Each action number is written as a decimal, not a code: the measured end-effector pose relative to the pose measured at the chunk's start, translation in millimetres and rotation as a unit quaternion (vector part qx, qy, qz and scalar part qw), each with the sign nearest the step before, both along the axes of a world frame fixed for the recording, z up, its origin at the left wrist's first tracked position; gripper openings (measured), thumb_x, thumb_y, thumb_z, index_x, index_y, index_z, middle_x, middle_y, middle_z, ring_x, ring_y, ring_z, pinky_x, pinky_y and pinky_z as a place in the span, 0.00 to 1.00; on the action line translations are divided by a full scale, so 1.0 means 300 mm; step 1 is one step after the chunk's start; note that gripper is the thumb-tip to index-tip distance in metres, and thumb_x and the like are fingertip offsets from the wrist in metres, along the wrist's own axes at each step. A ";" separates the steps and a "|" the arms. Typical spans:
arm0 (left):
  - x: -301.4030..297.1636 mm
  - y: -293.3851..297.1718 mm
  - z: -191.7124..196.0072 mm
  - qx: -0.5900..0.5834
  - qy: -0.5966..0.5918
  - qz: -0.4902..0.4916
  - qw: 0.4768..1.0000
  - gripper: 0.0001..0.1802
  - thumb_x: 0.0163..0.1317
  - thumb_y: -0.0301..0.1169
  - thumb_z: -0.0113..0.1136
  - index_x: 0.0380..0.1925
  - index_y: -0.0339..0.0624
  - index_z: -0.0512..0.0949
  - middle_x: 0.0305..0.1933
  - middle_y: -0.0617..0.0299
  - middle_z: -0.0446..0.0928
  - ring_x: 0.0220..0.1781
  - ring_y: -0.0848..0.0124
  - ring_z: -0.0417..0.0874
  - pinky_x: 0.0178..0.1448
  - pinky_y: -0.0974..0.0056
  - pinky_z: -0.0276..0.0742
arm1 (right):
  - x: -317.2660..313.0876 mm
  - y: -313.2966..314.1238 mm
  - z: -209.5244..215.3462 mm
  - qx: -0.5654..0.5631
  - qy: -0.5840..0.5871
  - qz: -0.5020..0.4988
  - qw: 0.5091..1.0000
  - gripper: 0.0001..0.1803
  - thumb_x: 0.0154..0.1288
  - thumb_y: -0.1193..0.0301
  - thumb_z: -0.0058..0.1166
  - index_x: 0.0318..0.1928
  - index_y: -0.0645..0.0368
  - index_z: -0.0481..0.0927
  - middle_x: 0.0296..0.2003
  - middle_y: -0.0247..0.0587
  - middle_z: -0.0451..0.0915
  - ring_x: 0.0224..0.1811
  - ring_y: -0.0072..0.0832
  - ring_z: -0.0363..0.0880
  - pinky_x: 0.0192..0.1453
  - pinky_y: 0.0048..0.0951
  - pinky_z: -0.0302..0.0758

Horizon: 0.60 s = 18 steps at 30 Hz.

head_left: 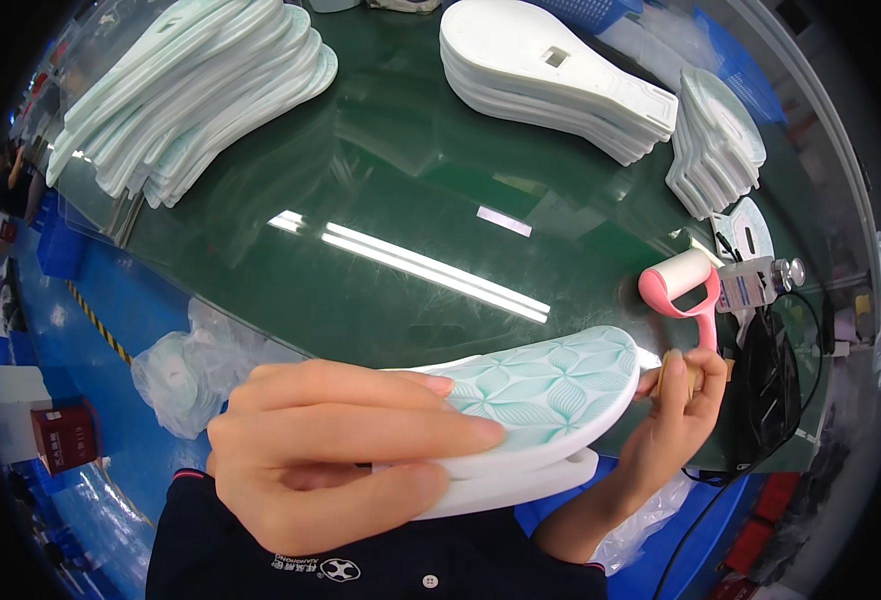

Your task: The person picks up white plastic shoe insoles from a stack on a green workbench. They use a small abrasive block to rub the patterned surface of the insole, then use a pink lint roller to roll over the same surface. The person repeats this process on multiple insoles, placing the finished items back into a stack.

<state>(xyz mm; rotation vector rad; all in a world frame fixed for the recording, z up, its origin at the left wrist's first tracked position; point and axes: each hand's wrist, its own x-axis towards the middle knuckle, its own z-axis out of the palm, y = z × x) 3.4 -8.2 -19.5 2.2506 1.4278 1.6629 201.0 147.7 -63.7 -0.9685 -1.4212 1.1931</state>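
Glass-topped green counter (390,190), glossy, ceiling lights reflected across its middle. Far left on it: a large fanned stack of pale mint foam insoles (190,90), many pieces, overlapping and leaning. Far centre-right: a neat stack of white moulded shoe midsoles (550,75), the top one with a small rectangular recess. Right of that, a smaller leaning pile of white foam cut pieces (715,140). Judgement: both big stacks stand high, so plenty of stock remains to be worked; which pile is finished and which is waiting cannot be told. The piece in hand is a white midsole (520,485) with a mint leaf-patterned insole (550,385) laid on top, held near the body over the counter's near edge, the two layers apparently being joined. Left hand (345,450) is closed around the heel end, fingers over the patterned face and thumb below. Right hand (675,420) is curled tight on a small tan wooden-looking handle (682,372) at the toe end; its working tip is hidden. Containers: blue plastic mesh basket (600,15) at the far edge, contents not visible; clear plastic bag of pale insoles (190,375) below the counter on the left, over the blue floor (110,300). Smaller items at right: pink-handled lint roller (682,285), small clear bottle with a metal cap (760,280) just beside it, black cable (730,500) trailing down.
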 end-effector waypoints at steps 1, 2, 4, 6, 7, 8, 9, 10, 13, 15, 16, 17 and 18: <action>-0.004 0.017 -0.011 0.002 -0.004 -0.007 1.000 0.08 0.56 0.25 0.52 0.32 0.36 0.64 0.33 0.41 0.75 0.34 0.59 0.77 0.42 0.59 0.78 | 0.026 0.034 -0.032 -0.001 -0.047 -0.024 0.999 0.07 0.57 0.79 0.47 0.36 0.67 0.67 0.30 0.43 0.69 0.21 0.22 0.71 0.25 0.20 0.68; 0.002 0.015 -0.007 0.005 -0.004 -0.002 1.000 0.08 0.56 0.25 0.52 0.32 0.36 0.64 0.32 0.41 0.75 0.34 0.60 0.77 0.42 0.59 0.78 | 0.030 0.051 -0.046 0.083 -0.140 -0.071 0.984 0.07 0.57 0.79 0.48 0.37 0.67 0.69 0.32 0.42 0.70 0.25 0.21 0.70 0.27 0.20 0.68; 0.007 0.015 -0.011 0.013 -0.005 0.003 1.000 0.09 0.55 0.25 0.53 0.31 0.36 0.64 0.32 0.42 0.75 0.33 0.60 0.77 0.42 0.60 0.78 | 0.022 0.079 -0.057 0.246 -0.319 -0.165 0.900 0.07 0.57 0.77 0.49 0.38 0.65 0.73 0.35 0.40 0.72 0.33 0.21 0.70 0.32 0.20 0.68; 0.016 0.030 -0.021 0.052 -0.032 0.022 0.998 0.09 0.48 0.21 0.56 0.30 0.35 0.68 0.31 0.45 0.77 0.30 0.61 0.78 0.35 0.63 0.80 | 0.022 0.063 -0.039 0.231 -0.282 -0.172 0.915 0.08 0.57 0.77 0.49 0.38 0.62 0.74 0.37 0.37 0.72 0.38 0.21 0.68 0.33 0.19 0.68; 0.018 0.035 -0.027 0.071 -0.047 0.030 0.996 0.10 0.45 0.19 0.57 0.30 0.35 0.71 0.31 0.46 0.78 0.29 0.62 0.79 0.32 0.64 0.80 | 0.020 0.052 -0.033 0.224 -0.264 -0.177 0.921 0.08 0.57 0.77 0.50 0.38 0.61 0.75 0.38 0.36 0.72 0.40 0.21 0.67 0.34 0.18 0.68; 0.018 0.036 -0.030 0.072 -0.047 0.029 0.996 0.10 0.44 0.19 0.57 0.30 0.35 0.71 0.31 0.46 0.78 0.29 0.62 0.79 0.32 0.64 0.80 | 0.019 0.048 -0.043 0.256 -0.221 -0.158 0.928 0.08 0.59 0.75 0.47 0.39 0.64 0.74 0.30 0.38 0.74 0.31 0.20 0.72 0.29 0.17 0.67; 0.017 0.036 -0.033 0.073 -0.047 0.029 0.996 0.10 0.44 0.19 0.57 0.30 0.35 0.71 0.31 0.46 0.78 0.29 0.62 0.79 0.32 0.64 0.80 | 0.027 0.022 -0.027 0.198 -0.153 -0.080 0.965 0.09 0.59 0.74 0.47 0.39 0.66 0.73 0.25 0.37 0.74 0.26 0.20 0.71 0.27 0.17 0.67; 0.013 0.035 -0.035 0.076 -0.047 0.027 0.996 0.10 0.44 0.20 0.57 0.30 0.35 0.71 0.31 0.46 0.78 0.29 0.62 0.79 0.32 0.64 0.80 | 0.037 -0.026 0.008 0.140 -0.083 -0.003 0.987 0.10 0.60 0.74 0.46 0.39 0.68 0.72 0.20 0.35 0.73 0.22 0.20 0.71 0.26 0.16 0.66; 0.015 0.038 -0.029 0.074 -0.042 0.018 0.996 0.10 0.44 0.20 0.58 0.30 0.35 0.71 0.31 0.47 0.78 0.30 0.62 0.80 0.32 0.65 0.80 | -0.017 -0.131 0.021 0.180 0.064 0.124 0.974 0.16 0.61 0.70 0.46 0.40 0.74 0.69 0.08 0.32 0.70 0.10 0.19 0.68 0.20 0.15 0.65; 0.020 0.033 -0.040 0.071 -0.049 0.030 0.996 0.12 0.44 0.21 0.60 0.31 0.36 0.71 0.31 0.47 0.78 0.30 0.62 0.80 0.33 0.66 0.80 | -0.051 -0.162 0.033 0.112 0.080 0.241 0.961 0.19 0.58 0.66 0.50 0.40 0.74 0.69 0.14 0.37 0.75 0.15 0.20 0.74 0.23 0.15 0.67; 0.020 0.034 -0.040 0.073 -0.050 0.032 0.996 0.13 0.43 0.21 0.61 0.31 0.37 0.72 0.32 0.48 0.78 0.30 0.62 0.80 0.33 0.67 0.79 | -0.067 -0.168 0.033 0.061 0.091 0.287 0.952 0.20 0.57 0.66 0.52 0.40 0.74 0.69 0.14 0.38 0.76 0.17 0.21 0.75 0.24 0.15 0.68; 0.023 0.029 -0.032 0.041 -0.064 0.040 0.996 0.13 0.43 0.22 0.61 0.31 0.37 0.72 0.32 0.49 0.78 0.31 0.62 0.80 0.33 0.67 0.79 | -0.079 -0.160 0.045 0.012 0.109 0.337 0.935 0.19 0.56 0.67 0.53 0.40 0.73 0.70 0.17 0.40 0.77 0.19 0.23 0.77 0.26 0.16 0.70; 0.031 0.021 -0.023 0.008 -0.077 0.048 0.996 0.13 0.42 0.22 0.62 0.31 0.38 0.73 0.33 0.50 0.78 0.31 0.63 0.80 0.34 0.68 0.79 | -0.088 -0.153 0.057 -0.041 0.121 0.380 0.916 0.19 0.55 0.67 0.55 0.40 0.72 0.71 0.20 0.42 0.78 0.22 0.25 0.78 0.28 0.17 0.71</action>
